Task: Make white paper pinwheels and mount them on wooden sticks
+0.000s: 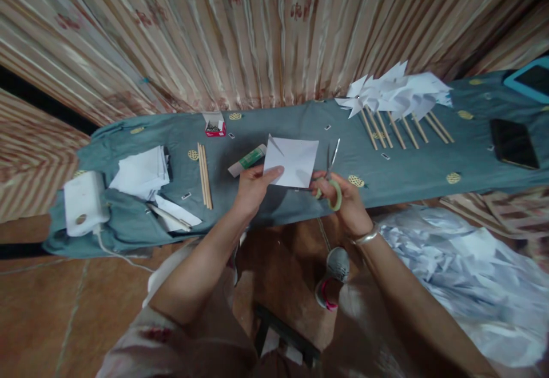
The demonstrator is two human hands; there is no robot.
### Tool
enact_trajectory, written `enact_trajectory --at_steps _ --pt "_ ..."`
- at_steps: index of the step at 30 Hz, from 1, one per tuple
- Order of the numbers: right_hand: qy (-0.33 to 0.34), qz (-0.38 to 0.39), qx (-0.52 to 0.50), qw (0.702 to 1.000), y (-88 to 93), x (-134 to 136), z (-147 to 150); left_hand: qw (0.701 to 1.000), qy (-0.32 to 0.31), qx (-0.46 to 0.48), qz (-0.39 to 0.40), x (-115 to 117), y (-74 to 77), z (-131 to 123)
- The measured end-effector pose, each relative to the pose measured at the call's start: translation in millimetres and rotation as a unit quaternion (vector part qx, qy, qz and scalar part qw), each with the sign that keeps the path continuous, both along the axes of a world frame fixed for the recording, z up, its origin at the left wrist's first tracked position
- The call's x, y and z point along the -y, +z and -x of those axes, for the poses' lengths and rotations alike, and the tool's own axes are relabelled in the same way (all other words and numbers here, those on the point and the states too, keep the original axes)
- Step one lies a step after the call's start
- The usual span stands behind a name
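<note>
My left hand (254, 186) pinches the lower left edge of a white square of paper (294, 159), thumb on top. In my right hand (345, 198) are green-handled scissors (331, 179), fingers through the loops, blades open and pointing up just right of the paper. Both hands hover over the blue-grey cloth (266, 206) covering a low table.
Finished white paper pinwheels on wooden sticks (397, 100) lie at the back right. Loose sticks (205, 175), a glue stick (247, 159), a red box of pins (214, 127), a paper stack (141, 173), a white device (83, 202) and a phone (513, 143) lie around. Paper scraps (463, 275) fill a bag at right.
</note>
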State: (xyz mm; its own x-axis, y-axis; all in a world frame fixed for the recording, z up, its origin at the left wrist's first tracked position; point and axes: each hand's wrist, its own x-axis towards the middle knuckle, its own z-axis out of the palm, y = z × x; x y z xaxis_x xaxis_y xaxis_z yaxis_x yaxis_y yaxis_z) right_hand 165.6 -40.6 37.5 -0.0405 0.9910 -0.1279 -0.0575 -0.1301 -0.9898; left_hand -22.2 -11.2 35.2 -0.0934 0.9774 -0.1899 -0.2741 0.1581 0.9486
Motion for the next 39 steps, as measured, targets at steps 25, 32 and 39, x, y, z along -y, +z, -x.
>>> enact_trajectory --at_steps 25,32,39 --pt "0.307 0.077 0.067 0.946 3.2 14 -22 0.999 -0.022 -0.017 0.023 -3 10.8 5" --pt "0.303 0.072 0.057 0.948 4.7 14 -22 0.999 -0.023 -0.021 0.025 -2 9.4 4" --pt "0.297 0.077 0.055 0.95 5.1 14 -21 0.999 -0.031 -0.02 0.024 -2 8.2 6"
